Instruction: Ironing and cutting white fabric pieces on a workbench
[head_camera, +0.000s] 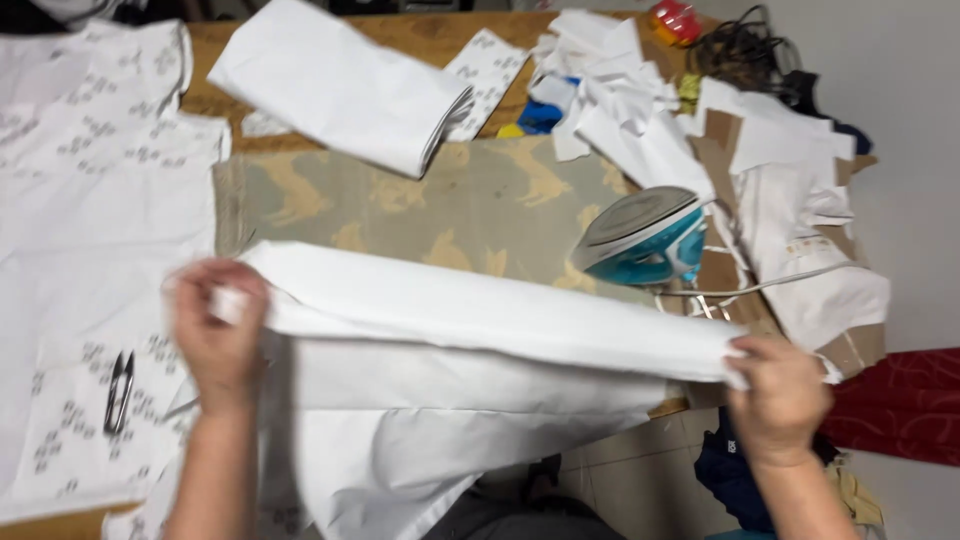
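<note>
A long piece of plain white fabric is stretched taut between my two hands above a patterned beige ironing mat. My left hand grips its left end. At the table's front right edge, my right hand grips the other end. The lower part of the cloth hangs off the table's front. A teal and grey iron rests tilted on the mat just beyond the cloth, closer to my right hand.
Small black thread snips lie on white printed fabric at the left. A folded white cloth lies at the back, with white scraps and cardboard pieces at the right. Red cloth sits at the far right below.
</note>
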